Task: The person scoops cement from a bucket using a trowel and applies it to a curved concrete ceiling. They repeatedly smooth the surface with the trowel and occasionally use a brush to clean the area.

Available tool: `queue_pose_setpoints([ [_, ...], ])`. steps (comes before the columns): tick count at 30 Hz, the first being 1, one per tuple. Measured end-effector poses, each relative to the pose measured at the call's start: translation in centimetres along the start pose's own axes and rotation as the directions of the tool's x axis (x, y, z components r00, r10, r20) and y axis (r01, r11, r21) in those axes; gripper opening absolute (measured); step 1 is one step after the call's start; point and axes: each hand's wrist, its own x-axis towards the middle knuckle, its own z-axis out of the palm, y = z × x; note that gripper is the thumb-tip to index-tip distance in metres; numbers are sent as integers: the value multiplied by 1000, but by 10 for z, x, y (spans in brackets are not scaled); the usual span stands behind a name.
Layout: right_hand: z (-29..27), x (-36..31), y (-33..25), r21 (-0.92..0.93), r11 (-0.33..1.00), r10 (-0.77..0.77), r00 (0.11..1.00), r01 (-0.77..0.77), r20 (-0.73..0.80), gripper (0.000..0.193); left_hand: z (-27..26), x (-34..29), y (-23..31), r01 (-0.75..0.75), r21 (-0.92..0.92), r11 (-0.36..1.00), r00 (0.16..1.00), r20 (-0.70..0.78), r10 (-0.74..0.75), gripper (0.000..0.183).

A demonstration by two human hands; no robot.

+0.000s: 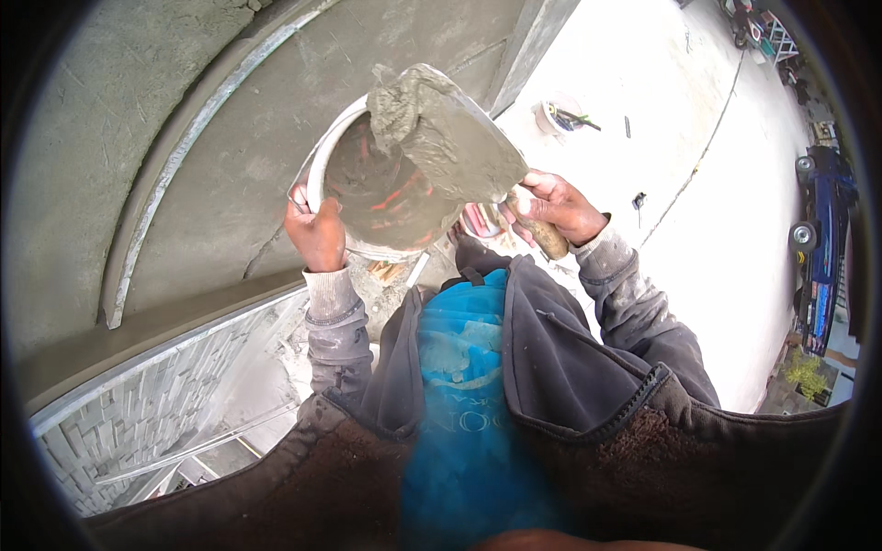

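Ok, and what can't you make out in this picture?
In the head view:
- Left hand: some fingers hidden behind the bucket's rim.
- Bucket's upper right rim: covered by the trowel and grey mortar.
- Trowel's handle: partly hidden by the right hand.
- White tub's contents: too small.
- Blue vehicle: details too small.

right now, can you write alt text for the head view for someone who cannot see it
A person's bare left hand grips a round white bucket while the bare right hand holds a flat trowel, heaped with wet grey mortar, by its brown handle at the bucket's mouth. A grey plastered wall stands at left; bright pale ground lies at right.
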Motion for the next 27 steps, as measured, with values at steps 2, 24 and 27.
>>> queue_pose_setpoints([
  [2,-9,7,-18,-230,966,-146,985,120,-96,33,-4,2,1,-81,112,990,993,94,70,48],
  [24,-100,216,-152,-610,-785,-586,195,106,787,54,40,31,91,-480,574,663,874,380,304,39],
  [27,-111,218,-167,-574,-813,-553,181,95,813,55,39,40,96,-463,642,611,886,344,311,39],
])
